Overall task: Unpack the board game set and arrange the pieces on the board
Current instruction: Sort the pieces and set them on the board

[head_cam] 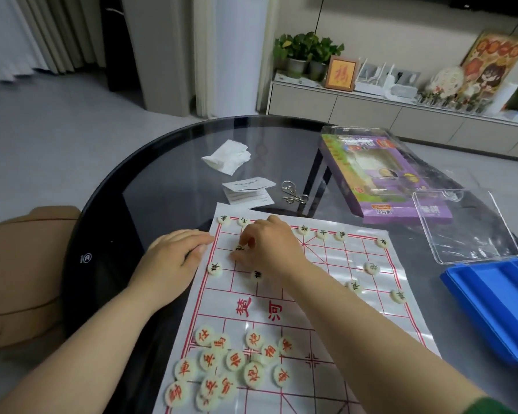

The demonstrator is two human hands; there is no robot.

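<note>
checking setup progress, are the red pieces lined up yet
No, the red xiangqi pieces sit loosely clustered at the near end of the board.

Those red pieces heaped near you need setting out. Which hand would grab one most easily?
Probably the left hand: it rests free at the edge of the board, on the side of the red pile. The right hand is busy, fingers pinching a black piece.

Pretty clearly someone's living room: long low cabinet (371, 112) along the wall with potted plants (307, 55), a framed picture (341, 73), little figurines (455, 100), plus floor-length curtains (27, 34).
</note>
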